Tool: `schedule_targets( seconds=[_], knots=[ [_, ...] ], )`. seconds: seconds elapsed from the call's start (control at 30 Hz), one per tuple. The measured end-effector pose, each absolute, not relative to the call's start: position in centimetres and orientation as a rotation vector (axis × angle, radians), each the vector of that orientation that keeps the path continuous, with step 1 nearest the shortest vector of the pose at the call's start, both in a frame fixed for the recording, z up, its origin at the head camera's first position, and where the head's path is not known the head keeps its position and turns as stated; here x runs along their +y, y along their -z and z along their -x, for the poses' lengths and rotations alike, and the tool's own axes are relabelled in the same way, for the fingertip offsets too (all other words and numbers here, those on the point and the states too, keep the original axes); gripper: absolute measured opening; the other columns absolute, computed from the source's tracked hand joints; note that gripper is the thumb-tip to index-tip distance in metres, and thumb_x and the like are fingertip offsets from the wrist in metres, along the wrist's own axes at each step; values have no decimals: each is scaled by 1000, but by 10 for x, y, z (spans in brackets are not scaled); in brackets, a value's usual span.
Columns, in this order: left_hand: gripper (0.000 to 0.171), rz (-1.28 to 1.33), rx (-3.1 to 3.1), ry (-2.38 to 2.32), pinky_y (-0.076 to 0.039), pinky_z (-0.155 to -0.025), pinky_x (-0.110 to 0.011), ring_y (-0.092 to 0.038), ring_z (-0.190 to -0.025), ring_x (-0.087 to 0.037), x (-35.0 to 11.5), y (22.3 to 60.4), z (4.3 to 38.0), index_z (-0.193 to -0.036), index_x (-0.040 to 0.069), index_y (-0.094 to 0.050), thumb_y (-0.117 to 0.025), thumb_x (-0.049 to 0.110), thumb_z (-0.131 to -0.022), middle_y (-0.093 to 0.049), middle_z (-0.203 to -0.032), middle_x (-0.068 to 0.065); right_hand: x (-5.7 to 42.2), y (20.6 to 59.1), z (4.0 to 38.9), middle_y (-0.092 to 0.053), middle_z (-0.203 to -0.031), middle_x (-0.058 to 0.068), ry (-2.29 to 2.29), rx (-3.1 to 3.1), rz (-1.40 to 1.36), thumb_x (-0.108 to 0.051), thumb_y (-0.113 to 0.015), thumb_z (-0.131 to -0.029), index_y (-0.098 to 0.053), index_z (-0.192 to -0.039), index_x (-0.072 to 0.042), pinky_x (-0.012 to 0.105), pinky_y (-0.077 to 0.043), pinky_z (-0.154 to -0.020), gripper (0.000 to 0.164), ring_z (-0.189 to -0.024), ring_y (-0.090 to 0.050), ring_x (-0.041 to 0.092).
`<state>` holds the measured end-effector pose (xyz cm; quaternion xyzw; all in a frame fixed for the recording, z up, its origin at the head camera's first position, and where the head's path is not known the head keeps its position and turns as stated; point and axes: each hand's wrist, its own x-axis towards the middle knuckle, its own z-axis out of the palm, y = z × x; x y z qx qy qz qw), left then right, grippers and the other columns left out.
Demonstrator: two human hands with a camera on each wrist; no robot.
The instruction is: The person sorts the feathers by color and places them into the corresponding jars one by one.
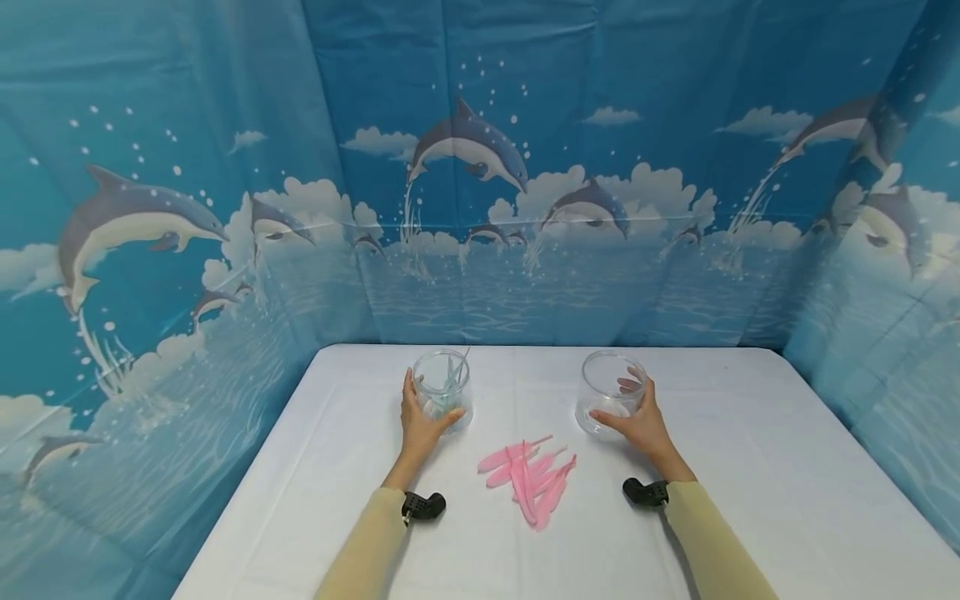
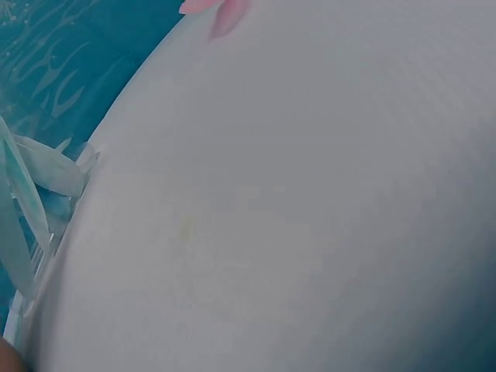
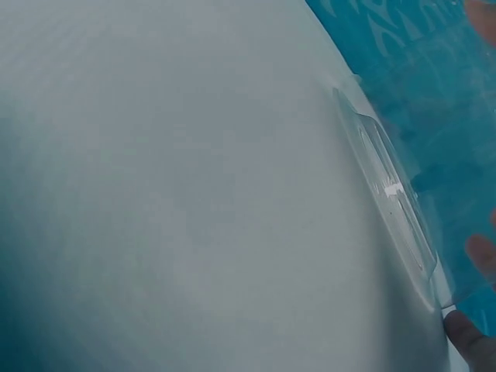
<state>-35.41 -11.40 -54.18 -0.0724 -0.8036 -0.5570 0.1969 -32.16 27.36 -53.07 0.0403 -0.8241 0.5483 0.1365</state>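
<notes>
Left hand (image 1: 422, 429) curled partway round left jar (image 1: 467, 402), green feathers (image 1: 449, 385) inside; right hand (image 1: 643, 425) likewise round right jar (image 1: 596, 398); pink feathers (image 1: 524, 479) loose between the arms (image 1: 367, 537); a slackened hold could let either jar slip

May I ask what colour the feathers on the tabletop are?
Pink feathers, clearest in the head view.

Two clear jars, one pile of pink feathers
So the left jar (image 1: 468, 398), gripped by the left hand (image 1: 422, 427), sits upright left of centre in the head view, with pale green strips (image 1: 448, 385) inside and one tip poking past the rim; probably feathers too, hard to tell through the wall. The right jar (image 1: 602, 390) is similar, upright right of centre, held by the right hand (image 1: 647, 423). The pink feathers (image 1: 522, 483) overlap loosely at lower centre.
</notes>
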Motion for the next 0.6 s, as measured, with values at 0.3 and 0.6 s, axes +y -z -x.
schedule_targets(
  seconds=[0.3,0.6],
  knots=[
    [66,625,-1784,1101,-31,-90,-42,-42,-108,-30,-108,524,332,-126,-1,-43,-67,44,-84,-44,-119,-17,273,534,320,-33,-142,20,-1613,-2380,-112,-28,-84,-74,-10,-148,-19,64,-22,-100,105,-129,-30,42],
    [34,846,-2453,801,-48,-75,-29,-56,-87,-16,-54,504,296,-97,10,-71,-66,42,-88,-61,-92,-2,274,534,323,-33,-143,19,-1604,-2374,-112,-29,-84,-73,-11,-148,-21,62,-21,-101,105,-130,-29,40]
  ],
)
